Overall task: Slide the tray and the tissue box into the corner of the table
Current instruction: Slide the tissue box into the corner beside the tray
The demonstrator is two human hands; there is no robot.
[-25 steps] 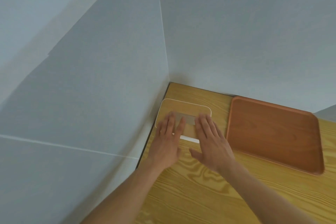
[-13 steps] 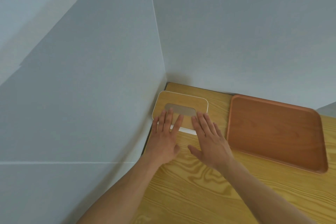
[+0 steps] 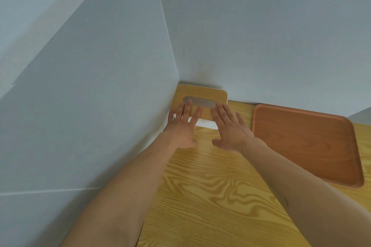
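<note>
Hands flat and unclenched, left hand and right hand, I press the tissue box into the table corner (tray waits beside), grasping nothing.

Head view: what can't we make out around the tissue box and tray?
- Tissue box: its front edge and part of the lid lie under the fingers of the left hand and the right hand.
- Slot: too dim to show whether a tissue is inside.
- Tray: whether its far rim touches the wall cannot be told.
- Table: cut off by the bottom and right frame edges and covered by both forearms.
</note>
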